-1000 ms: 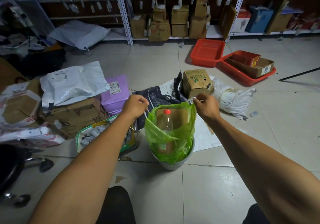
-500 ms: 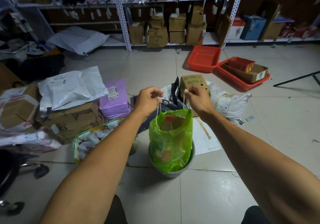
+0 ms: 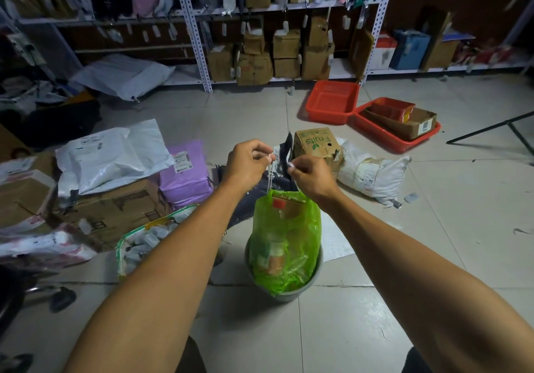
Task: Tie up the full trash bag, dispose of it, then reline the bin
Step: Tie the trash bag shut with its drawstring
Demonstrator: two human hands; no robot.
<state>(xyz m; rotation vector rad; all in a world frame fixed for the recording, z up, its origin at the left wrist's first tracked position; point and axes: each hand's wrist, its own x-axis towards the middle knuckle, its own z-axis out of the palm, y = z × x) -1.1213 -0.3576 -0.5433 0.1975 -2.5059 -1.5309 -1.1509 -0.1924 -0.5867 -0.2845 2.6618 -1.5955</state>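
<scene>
A translucent green trash bag [image 3: 286, 242] stands pulled up out of a small grey bin [image 3: 313, 283] on the tiled floor. Through the bag I see a bottle with a red cap [image 3: 278, 204] and a piece of cardboard. A white drawstring [image 3: 270, 174] runs from the bag's mouth up into my left hand [image 3: 245, 163], which pinches it. My right hand [image 3: 310, 176] pinches the other end of the drawstring close by. Both hands sit just above the narrowed bag mouth, a few centimetres apart.
Parcels and flattened cartons [image 3: 115, 208] crowd the floor on the left, with a clear bag of small bottles [image 3: 144, 236] next to the bin. A fruit carton [image 3: 318, 144] and a white sack [image 3: 372, 173] lie behind. Red trays [image 3: 332, 102] and shelving [image 3: 196, 40] stand farther back.
My hands rose and came together over the bin, drawing the bag's mouth from wide open to narrow. The bag now stands taller out of the bin.
</scene>
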